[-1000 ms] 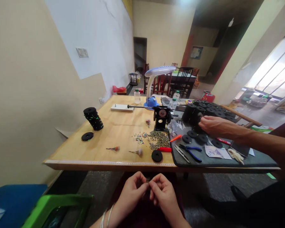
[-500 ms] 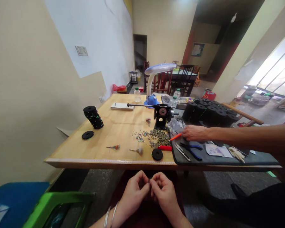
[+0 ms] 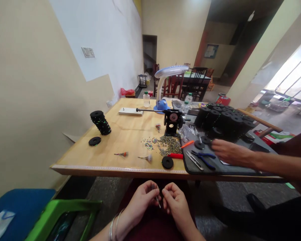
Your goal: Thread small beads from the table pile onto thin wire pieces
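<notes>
Below the table's front edge, my left hand (image 3: pixel 145 199) pinches a thin, dark, slender piece (image 3: pixel 158 201) that points down toward my lap. Close beside it, apart by a small gap, my right hand (image 3: pixel 175 200) has thumb and forefinger pressed together; whatever they hold is too small to make out. On the table ahead lie a black foam disc (image 3: pixel 167 162), a red-handled tool (image 3: pixel 175 156), a heap of small striped pieces (image 3: pixel 169 145) and loose coloured beads (image 3: pixel 148 144). Small feathery bundles (image 3: pixel 147 158) rest nearby.
A co-worker's hand (image 3: pixel 225 151) reaches over the grey mat (image 3: pixel 222 168), near blue-handled pliers (image 3: pixel 205 158) and snips (image 3: pixel 194 160). Behind stand a black hand-cranked device (image 3: pixel 171 122), a desk lamp (image 3: pixel 161 105) and stacked black foam spools (image 3: pixel 223 117). Another spool stack (image 3: pixel 100 123) stands left.
My hands have drawn slightly apart, and the slender piece now shows in my left fingers. The co-worker's hand has moved right and nearer, uncovering black discs on the mat.
</notes>
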Demonstrator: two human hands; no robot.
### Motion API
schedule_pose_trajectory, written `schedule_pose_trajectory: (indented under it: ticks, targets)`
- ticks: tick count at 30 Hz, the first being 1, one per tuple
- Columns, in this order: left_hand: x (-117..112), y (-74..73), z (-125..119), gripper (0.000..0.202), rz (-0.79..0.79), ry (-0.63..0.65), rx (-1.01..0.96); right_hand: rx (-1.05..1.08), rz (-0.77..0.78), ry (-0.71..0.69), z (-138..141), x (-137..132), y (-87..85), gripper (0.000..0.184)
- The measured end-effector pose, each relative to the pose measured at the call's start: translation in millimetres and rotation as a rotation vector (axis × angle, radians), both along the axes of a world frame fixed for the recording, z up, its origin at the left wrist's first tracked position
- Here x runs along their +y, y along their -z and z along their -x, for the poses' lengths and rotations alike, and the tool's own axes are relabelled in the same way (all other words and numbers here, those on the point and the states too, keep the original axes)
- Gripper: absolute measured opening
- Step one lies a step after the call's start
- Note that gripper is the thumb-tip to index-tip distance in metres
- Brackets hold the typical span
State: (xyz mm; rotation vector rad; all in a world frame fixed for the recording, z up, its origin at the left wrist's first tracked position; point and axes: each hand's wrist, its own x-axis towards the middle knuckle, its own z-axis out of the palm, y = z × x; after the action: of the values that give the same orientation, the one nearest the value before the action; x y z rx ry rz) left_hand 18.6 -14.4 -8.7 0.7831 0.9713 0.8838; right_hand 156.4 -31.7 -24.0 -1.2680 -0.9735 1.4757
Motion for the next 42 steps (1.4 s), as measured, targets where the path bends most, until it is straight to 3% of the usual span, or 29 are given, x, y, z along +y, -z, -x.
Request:
schedule_pose_trajectory:
  ticks: [8, 24, 42]
  targets:
    - [-0.1, -5.4, -0.4, 0.021, -0.014, -0.068, 0.012, -0.024, 0.042, -0.058, 1.0, -7.4, -7.6, 0.044]
    - [1.1, -3.4, 0.4, 0.02, -0.161, -0.078, 0.146, -0.025, 0.084, -0.086, 4.8, -4.6, -6.6, 0.046]
    - [-7.6, -1.2, -1.2, 0.02, -0.351, 0.005, 0.286, 0.072, 0.043, -0.032, 4.7, -0.7, -4.7, 0.046]
